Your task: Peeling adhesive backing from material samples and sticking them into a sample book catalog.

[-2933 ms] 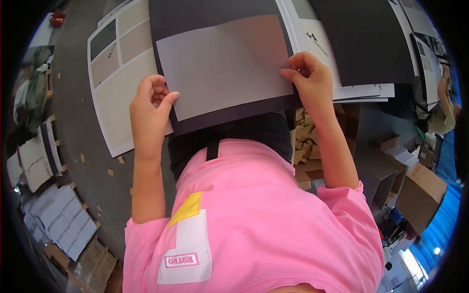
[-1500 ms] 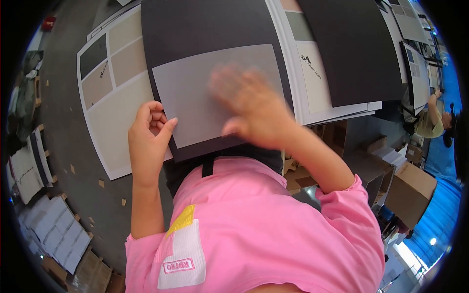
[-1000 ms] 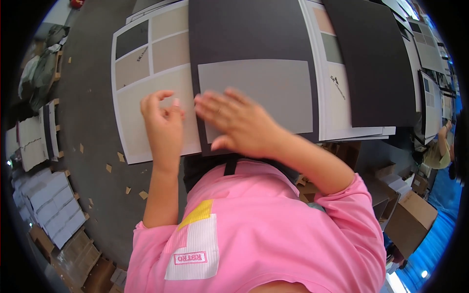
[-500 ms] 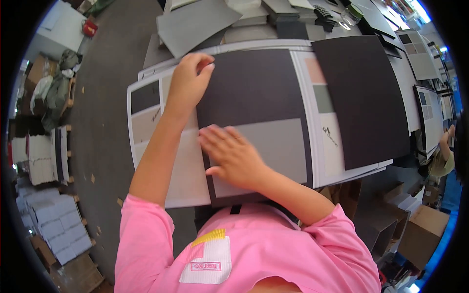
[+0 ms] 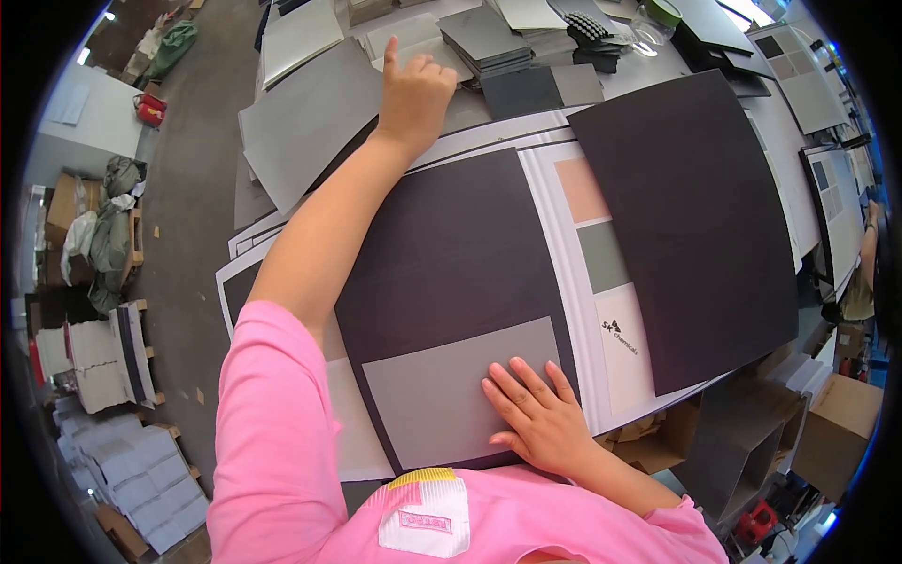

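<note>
Grey card [image 5: 451, 390] lay pinned on the black sheet [image 5: 442, 254] under the flat, open right hand [image 5: 540, 418], apparently steadying it, while the left hand [image 5: 413, 89], loosely curled and grasping nothing, reached the far grey sheets [image 5: 310, 122].

Rectangular sample panel [image 5: 451, 395] lies on dark board [image 5: 442, 273]; second dark board [image 5: 695, 216] lies right; stacked tiles [image 5: 489, 42] behind, farther across table [image 5: 770, 113].

Head view, straight down, close
</note>
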Action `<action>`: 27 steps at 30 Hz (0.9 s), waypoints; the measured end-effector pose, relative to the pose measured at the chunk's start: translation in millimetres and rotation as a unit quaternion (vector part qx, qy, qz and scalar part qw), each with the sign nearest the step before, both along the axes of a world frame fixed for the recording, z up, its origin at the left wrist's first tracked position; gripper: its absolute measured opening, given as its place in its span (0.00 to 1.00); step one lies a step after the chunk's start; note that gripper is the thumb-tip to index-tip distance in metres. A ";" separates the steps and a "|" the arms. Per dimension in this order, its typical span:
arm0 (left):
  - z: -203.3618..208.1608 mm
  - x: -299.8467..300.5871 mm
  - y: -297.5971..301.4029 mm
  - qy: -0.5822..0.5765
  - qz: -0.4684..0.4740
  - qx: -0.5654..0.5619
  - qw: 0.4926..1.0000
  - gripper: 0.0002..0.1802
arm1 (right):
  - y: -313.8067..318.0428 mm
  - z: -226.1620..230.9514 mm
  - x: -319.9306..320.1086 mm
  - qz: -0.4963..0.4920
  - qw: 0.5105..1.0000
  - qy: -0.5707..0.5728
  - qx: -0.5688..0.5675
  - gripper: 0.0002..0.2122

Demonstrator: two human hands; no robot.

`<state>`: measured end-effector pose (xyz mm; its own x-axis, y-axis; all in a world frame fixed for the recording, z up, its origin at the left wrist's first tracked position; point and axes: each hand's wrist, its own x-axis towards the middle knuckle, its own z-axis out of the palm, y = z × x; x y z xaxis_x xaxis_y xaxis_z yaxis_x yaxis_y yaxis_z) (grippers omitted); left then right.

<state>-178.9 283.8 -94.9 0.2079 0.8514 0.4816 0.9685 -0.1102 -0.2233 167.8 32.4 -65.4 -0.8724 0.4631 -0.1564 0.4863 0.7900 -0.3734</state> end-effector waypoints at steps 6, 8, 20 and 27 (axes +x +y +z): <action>-1.0 -1.5 -20.6 -0.030 -0.063 0.030 0.997 0.07 | 0.0 2.6 -0.4 -0.015 0.999 0.039 -0.017 0.32; 1.4 -5.2 -21.3 -0.020 -0.108 0.078 0.991 0.04 | -0.9 2.1 -1.6 -0.011 0.998 0.054 -0.011 0.32; 70.6 131.0 -182.2 -0.471 -0.141 0.036 0.870 0.11 | 35.7 25.9 -8.1 -0.300 0.803 0.399 -0.325 0.13; 70.0 165.0 -288.5 -0.536 -0.115 -0.077 0.833 0.18 | 24.0 44.8 -41.5 -0.263 0.769 0.447 -0.374 0.08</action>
<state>-14.0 -4.7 -24.9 -0.1055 0.9170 0.3848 0.5510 -0.2682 0.7902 126.3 56.4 -20.6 -0.5095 0.8605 0.0024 -0.0496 -0.0266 -0.9984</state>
